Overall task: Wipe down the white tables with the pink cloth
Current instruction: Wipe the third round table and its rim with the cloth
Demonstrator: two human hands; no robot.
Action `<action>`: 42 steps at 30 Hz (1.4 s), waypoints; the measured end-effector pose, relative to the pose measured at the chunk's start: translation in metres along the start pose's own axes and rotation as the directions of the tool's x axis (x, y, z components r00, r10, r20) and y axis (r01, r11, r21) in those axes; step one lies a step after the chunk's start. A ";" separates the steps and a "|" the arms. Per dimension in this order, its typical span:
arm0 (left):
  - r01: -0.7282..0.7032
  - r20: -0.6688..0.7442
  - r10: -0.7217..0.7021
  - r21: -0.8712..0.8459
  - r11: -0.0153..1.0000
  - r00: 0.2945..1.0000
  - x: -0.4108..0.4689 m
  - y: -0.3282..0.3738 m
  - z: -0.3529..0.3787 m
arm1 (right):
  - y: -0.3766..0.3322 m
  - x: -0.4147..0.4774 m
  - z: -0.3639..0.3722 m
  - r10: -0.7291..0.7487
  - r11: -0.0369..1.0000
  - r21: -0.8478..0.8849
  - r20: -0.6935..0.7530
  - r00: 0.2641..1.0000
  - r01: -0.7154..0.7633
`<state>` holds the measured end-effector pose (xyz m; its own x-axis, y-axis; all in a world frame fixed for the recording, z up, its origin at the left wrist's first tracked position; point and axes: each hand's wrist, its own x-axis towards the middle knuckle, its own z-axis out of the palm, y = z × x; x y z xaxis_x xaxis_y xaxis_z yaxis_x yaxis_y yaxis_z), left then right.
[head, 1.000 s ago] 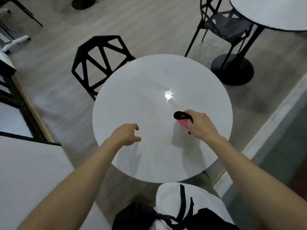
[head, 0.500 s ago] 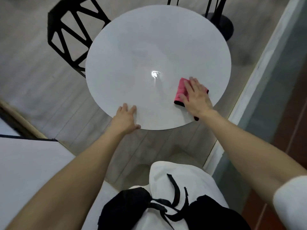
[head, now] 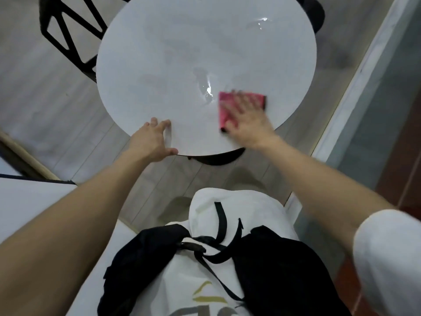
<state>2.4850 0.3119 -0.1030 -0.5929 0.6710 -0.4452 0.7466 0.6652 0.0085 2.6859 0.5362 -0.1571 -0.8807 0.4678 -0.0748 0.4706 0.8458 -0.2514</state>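
A round white table (head: pixel 173 53) fills the upper middle of the head view. The pink cloth (head: pixel 224 108) lies flat on its near right part, with a dark edge along its sides. My right hand (head: pixel 247 119) presses down on the cloth with fingers spread and straight; it is blurred by motion. My left hand (head: pixel 151 140) rests on the table's near edge, fingers on top and thumb at the rim. A wet shiny streak (head: pixel 207 90) shows just left of the cloth.
A black open-frame chair (head: pixel 68 35) stands at the table's far left. Another white table corner (head: pixel 29 199) lies at my left. A pale ledge and glass wall (head: pixel 369 71) run along the right. The table's black base (head: pixel 216 158) shows under the near edge.
My right hand went from gripping the bunched cloth to pressing it flat, then slid it a little leftward. My left hand came down onto the table's near edge. The view moved closer.
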 end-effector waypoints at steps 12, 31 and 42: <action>-0.006 0.008 0.006 0.002 1.000 1.000 0.002 -0.008 0.006 | -0.097 -0.003 0.020 -0.191 0.981 -0.023 0.126 0.974 0.195; 0.018 -0.004 -0.018 -0.021 1.000 1.000 0.003 -0.009 0.008 | -0.016 -0.004 0.007 -0.277 0.955 -0.077 0.103 0.955 0.285; 0.037 -0.002 -0.037 -0.066 0.997 0.999 0.000 -0.006 0.010 | -0.103 0.009 0.023 -0.234 0.969 -0.032 0.176 0.956 0.243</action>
<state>2.4831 0.3049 -0.1120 -0.6210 0.6464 -0.4434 0.7025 0.7098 0.0508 2.6279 0.4472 -0.1541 -0.9618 0.2043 -0.1822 0.2439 0.9419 -0.2309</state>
